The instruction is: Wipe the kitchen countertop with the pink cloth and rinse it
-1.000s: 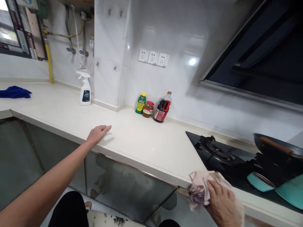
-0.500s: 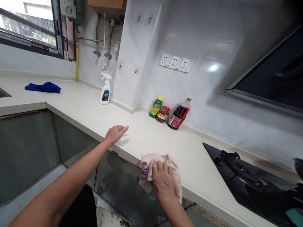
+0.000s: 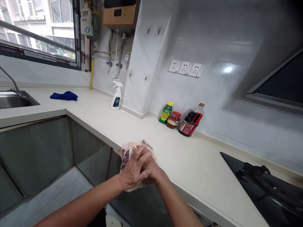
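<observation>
A pale pink cloth (image 3: pixel 150 148) with a purple patch lies bunched over the front edge of the white countertop (image 3: pixel 184 164), part of it hanging down. My left hand (image 3: pixel 132 168) is closed on the cloth, its fingers curled and its thumb lying across my right hand. Partly covered by the left, my right hand (image 3: pixel 150 165) grips the same cloth, and most of its fingers are hidden.
Against the wall stand a green bottle (image 3: pixel 166 113), a red-lidded jar (image 3: pixel 173 119) and a dark sauce bottle (image 3: pixel 191 121). A spray bottle (image 3: pixel 115 97) and blue cloth (image 3: pixel 63 96) sit farther left, near the sink (image 3: pixel 33 101). The gas hob (image 3: pixel 239 167) is right.
My left hand has come off the bare countertop and joined my right hand at the cloth. The right hand and cloth have shifted left along the edge. The view has turned left.
</observation>
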### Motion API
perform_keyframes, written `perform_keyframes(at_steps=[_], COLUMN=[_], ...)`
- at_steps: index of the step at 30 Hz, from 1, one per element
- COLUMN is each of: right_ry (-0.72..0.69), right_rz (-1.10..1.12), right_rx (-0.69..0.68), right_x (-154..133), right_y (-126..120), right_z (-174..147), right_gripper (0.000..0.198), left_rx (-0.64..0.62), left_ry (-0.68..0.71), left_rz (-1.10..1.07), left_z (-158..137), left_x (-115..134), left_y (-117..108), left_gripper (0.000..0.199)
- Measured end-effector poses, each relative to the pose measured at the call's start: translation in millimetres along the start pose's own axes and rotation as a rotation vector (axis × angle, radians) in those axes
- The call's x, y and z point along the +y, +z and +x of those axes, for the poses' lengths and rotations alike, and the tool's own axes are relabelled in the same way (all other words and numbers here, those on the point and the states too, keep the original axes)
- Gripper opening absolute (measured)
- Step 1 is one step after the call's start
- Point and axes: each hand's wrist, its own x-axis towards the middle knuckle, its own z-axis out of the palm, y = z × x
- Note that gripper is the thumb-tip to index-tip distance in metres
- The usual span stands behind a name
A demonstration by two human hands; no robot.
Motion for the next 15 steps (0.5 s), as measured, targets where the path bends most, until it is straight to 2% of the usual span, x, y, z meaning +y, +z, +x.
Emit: perform_keyframes(at_steps=[3, 5, 7, 10, 13, 15], right_ry=[-0.063, -0.035, 0.039, 0.138, 0.241, 0.338], right_rz=[0.107, 0.189, 0.167, -0.062, -0.229, -0.282], right_rx=[-0.064, -0.025, 0.070, 0.210, 0.283, 0.294], right_x=[15.4, 25.6, 38.0, 62.5, 90.0, 106.7], right_y=[-30.2, -44.5, -53.8, -66.8, -83.2, -90.5], right_z=[-15.2, -30.3, -52.2, -97.1, -145.3, -170.5], right_gripper=[0.057, 0.051, 0.044, 0.036, 0.035, 0.039], left_rx=[-0.065, -0.129, -0.213, -0.303, -0.369, -0.400], left_ry=[0.055, 0.046, 0.018, -0.029, -0.028, 0.028], left_rz=[0.126, 0.235, 0.313, 0.361, 0.406, 0.426], left_z=[-10.9, -12.0, -9.9, -2.6, 6.1, 9.6], left_x=[-8.3, -15.5, -18.4, -15.0, -5.2, 4.9], left_y=[15.4, 20.0, 19.6, 15.8, 19.0, 28.3], left_gripper=[0.090, 0.101, 0.100, 0.097, 0.094, 0.090])
